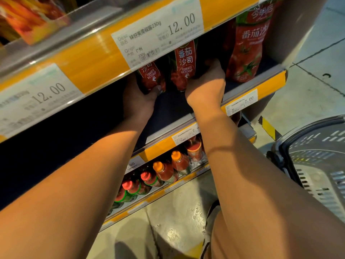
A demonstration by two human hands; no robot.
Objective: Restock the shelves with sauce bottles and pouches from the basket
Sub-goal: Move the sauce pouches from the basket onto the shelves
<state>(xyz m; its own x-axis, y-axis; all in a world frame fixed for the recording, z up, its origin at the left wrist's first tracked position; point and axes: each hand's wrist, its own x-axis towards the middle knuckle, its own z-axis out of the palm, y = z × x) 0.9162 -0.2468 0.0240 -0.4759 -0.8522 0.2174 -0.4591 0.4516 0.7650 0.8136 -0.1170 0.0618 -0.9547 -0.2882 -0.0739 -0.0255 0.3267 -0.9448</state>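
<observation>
Both bare forearms stretched up and forward into the middle shelf (248,82), wrists bent inward under the yellow price rail (89,60)

Left hand (139,99) cupped low around the left ketchup pouch (152,78), thumb pressed across its lower front, fingers wrapped behind and out of sight; a firm hold on that pouch

Right hand (207,82) seen from the back, knuckles uppermost, fingers curled into the dark gap just right of the second ketchup pouch (183,67); touching that pouch's side, but fingertips hidden, so cannot tell whether gripping it or merely pressing against it

Two pouches side by side, upright, glossy soft red film with green tops, printed with tomatoes, "番茄沙司" and "TOMATO KETCHUP" in white. Further right on the same shelf, standing apart, a taller red pouch (248,43) with larger white "番茄沙司" and a tomato picture

Price rail glossy yellow plastic with white paper tags: "12.00" on the large tag (158,32), with "230g" and "广州" readable; another "12.00" tag (39,94) at left. Smaller tag (241,102) on the shelf edge reading "7.00"

Below, a row of sauce bottles (164,171) with red and orange caps, leaning in line on a lower shelf

Grey slotted plastic basket (317,159) at lower right on the pale concrete floor (177,212), well apart from both hands
</observation>
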